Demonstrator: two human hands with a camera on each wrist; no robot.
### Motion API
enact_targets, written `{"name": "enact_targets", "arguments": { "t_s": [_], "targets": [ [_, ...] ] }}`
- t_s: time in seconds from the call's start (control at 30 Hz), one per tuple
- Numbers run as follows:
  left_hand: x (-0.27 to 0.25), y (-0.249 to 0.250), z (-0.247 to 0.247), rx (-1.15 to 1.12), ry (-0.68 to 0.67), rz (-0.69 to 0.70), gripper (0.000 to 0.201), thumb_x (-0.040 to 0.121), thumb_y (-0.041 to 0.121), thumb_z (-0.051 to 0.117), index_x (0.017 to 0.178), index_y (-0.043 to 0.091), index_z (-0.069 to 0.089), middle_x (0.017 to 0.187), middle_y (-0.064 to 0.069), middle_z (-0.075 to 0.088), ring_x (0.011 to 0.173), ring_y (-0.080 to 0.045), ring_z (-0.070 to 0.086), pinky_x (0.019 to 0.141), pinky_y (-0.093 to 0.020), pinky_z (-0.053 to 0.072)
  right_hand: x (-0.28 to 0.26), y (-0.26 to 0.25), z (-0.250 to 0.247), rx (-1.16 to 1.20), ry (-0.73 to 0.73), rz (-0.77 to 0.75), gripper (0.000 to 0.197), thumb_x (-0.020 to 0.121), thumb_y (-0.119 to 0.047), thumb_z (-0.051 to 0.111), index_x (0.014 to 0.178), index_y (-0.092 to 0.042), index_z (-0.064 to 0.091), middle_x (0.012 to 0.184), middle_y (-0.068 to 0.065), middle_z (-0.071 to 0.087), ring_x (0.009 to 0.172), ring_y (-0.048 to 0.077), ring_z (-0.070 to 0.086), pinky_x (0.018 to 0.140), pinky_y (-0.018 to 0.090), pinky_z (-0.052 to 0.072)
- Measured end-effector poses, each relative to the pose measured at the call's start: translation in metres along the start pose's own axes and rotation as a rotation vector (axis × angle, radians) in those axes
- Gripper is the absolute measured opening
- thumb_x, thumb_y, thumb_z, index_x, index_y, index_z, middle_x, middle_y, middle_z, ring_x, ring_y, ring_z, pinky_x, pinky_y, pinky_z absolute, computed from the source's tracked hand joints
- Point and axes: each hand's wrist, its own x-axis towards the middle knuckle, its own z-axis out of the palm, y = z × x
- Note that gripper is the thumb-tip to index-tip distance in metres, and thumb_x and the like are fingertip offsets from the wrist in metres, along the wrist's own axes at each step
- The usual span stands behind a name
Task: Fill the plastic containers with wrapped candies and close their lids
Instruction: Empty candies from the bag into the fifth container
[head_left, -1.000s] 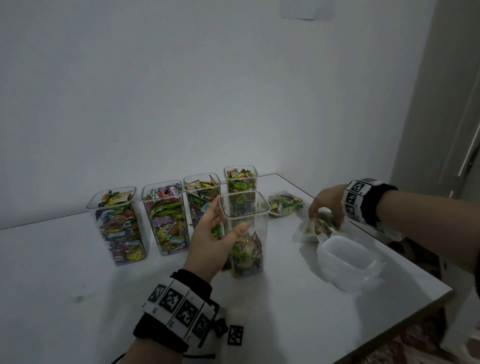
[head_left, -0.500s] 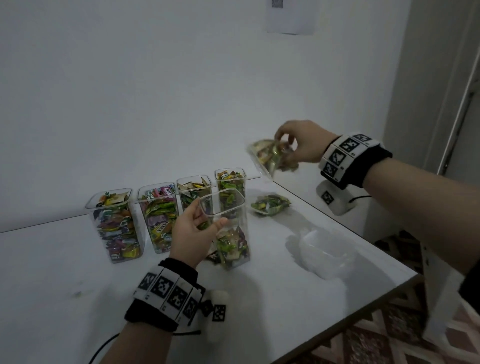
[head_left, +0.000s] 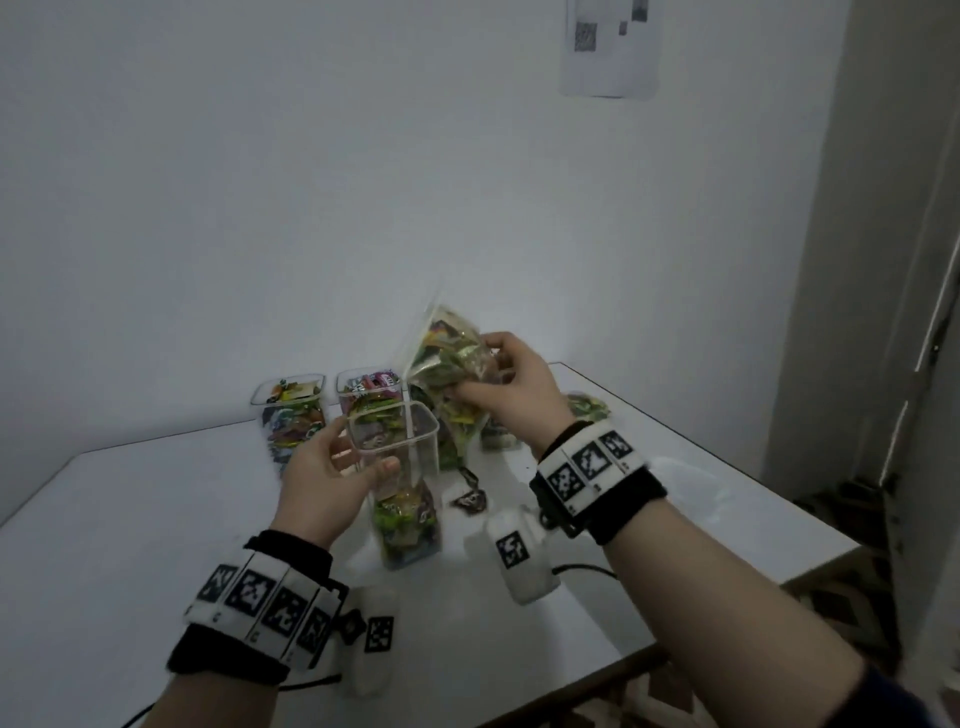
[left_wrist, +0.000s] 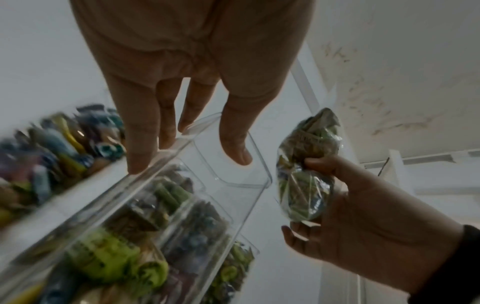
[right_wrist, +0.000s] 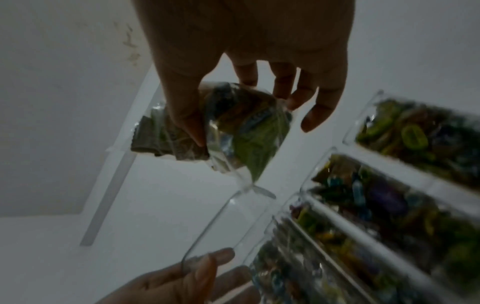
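Two hands are at work over a white table (head_left: 130, 519). We note the left hand (head_left: 324, 475) grasping a clear, square-sided plastic container (head_left: 402, 488) near its rim, thumb on the near wall and fingers on the far one; wrapped candies fill only its lower part. The right hand (head_left: 511, 387) pinches a crinkled transparent bag of candies (head_left: 447, 358), tilted just above the container's open mouth. The head view alone shows two fuller containers (head_left: 291, 415) behind and a second candy bag (head_left: 587, 408) lying on the table at right. The left wrist view (left_wrist: 228, 164) alone shows the rim's rounded corners; the right wrist view (right_wrist: 233, 131) shows the bag's glossy creased film under the thumb.
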Motion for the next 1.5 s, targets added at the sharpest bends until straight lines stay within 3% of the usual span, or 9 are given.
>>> {"name": "enact_targets", "arguments": {
  "t_s": [0.13, 0.27, 0.43, 0.63, 0.9, 1.07, 1.2, 1.37, 1.5],
  "targets": [
    [-0.001, -0.008, -0.044, 0.124, 0.080, 0.012, 0.061, 0.072, 0.008, 0.080, 0.128, 0.012, 0.055, 0.089, -0.001, 0.065, 0.085, -0.023, 0.063, 0.082, -0.040, 0.053, -0.011, 0.015, 0.049, 0.221, -0.061, 0.065, 0.034, 0.071, -0.004, 0.077, 0.095, -0.018, 0.059, 0.082, -0.004, 0.062, 0.075, 0.012, 0.063, 0.069, 0.026, 0.056],
    [-0.003, -0.011, -0.081, 0.248, 0.171, -0.007, 0.058, 0.076, 0.009, 0.078, 0.128, 0.003, 0.052, 0.096, 0.002, 0.055, 0.083, -0.017, 0.056, 0.077, -0.028, 0.042, -0.018, 0.018, 0.092, 0.384, -0.109, 0.175, 0.037, 0.071, 0.000, 0.073, 0.105, -0.004, 0.060, 0.096, 0.013, 0.066, 0.090, 0.027, 0.064, 0.086, 0.044, 0.054],
    [-0.004, -0.012, -0.119, 0.339, 0.167, 0.004, 0.057, 0.076, 0.003, 0.076, 0.128, 0.009, 0.052, 0.106, 0.001, 0.055, 0.089, -0.017, 0.054, 0.069, -0.020, 0.040, -0.024, 0.030, 0.122, 0.538, -0.168, 0.251, 0.049, 0.071, 0.009, 0.068, 0.115, -0.009, 0.056, 0.094, 0.012, 0.067, 0.082, 0.024, 0.064, 0.071, 0.034, 0.052],
    [0.011, -0.012, -0.154, 0.265, 0.089, -0.161, 0.071, 0.080, 0.001, 0.072, 0.142, 0.002, 0.037, 0.125, -0.012, 0.054, 0.109, -0.030, 0.058, 0.101, -0.043, 0.044, -0.027, 0.058, 0.132, 0.517, -0.239, 0.247, 0.045, 0.073, 0.015, 0.065, 0.100, -0.021, 0.064, 0.092, 0.009, 0.070, 0.084, 0.022, 0.065, 0.072, 0.034, 0.052],
    [0.013, -0.006, -0.152, 0.380, 0.103, -0.075, 0.071, 0.083, 0.005, 0.067, 0.145, 0.012, 0.033, 0.148, -0.007, 0.038, 0.135, -0.020, 0.037, 0.110, -0.031, 0.031, -0.018, 0.071, 0.125, 0.506, -0.264, 0.305, 0.047, 0.072, 0.016, 0.065, 0.107, -0.015, 0.062, 0.093, 0.009, 0.071, 0.082, 0.022, 0.067, 0.068, 0.033, 0.052],
    [-0.009, 0.021, -0.107, 0.033, 0.286, 0.307, 0.041, 0.081, 0.005, 0.067, 0.119, 0.020, 0.061, 0.120, 0.010, 0.063, 0.115, 0.002, 0.054, 0.098, -0.014, 0.042, -0.013, 0.075, 0.120, 0.460, -0.231, 0.289, 0.056, 0.068, 0.020, 0.066, 0.112, -0.015, 0.061, 0.098, 0.009, 0.071, 0.090, 0.023, 0.067, 0.076, 0.035, 0.055],
    [-0.006, 0.021, -0.066, -0.089, 0.106, 0.097, 0.023, 0.082, 0.009, 0.071, 0.102, 0.015, 0.064, 0.090, -0.003, 0.069, 0.072, -0.004, 0.065, 0.058, -0.012, 0.049, -0.011, 0.074, 0.118, 0.447, -0.251, 0.293, 0.060, 0.062, 0.026, 0.063, 0.107, -0.014, 0.064, 0.096, 0.009, 0.071, 0.087, 0.022, 0.066, 0.072, 0.033, 0.054],
    [0.006, -0.001, -0.046, -0.074, 0.006, -0.092, 0.037, 0.084, 0.005, 0.069, 0.118, 0.004, 0.057, 0.081, -0.015, 0.071, 0.069, -0.023, 0.067, 0.064, -0.033, 0.055, -0.009, 0.072, 0.112, 0.460, -0.265, 0.281, 0.063, 0.061, 0.033, 0.056, 0.106, -0.010, 0.064, 0.096, 0.010, 0.068, 0.085, 0.022, 0.064, 0.065, 0.030, 0.052],
    [0.010, -0.015, -0.045, -0.161, -0.046, -0.173, 0.036, 0.084, -0.004, 0.064, 0.119, -0.001, 0.058, 0.075, -0.014, 0.072, 0.063, -0.019, 0.069, 0.057, -0.027, 0.055, -0.006, 0.076, 0.112, 0.456, -0.299, 0.301, 0.064, 0.062, 0.035, 0.049, 0.101, -0.013, 0.065, 0.090, 0.009, 0.069, 0.071, 0.014, 0.066, 0.053, 0.023, 0.051]
  ]
}}
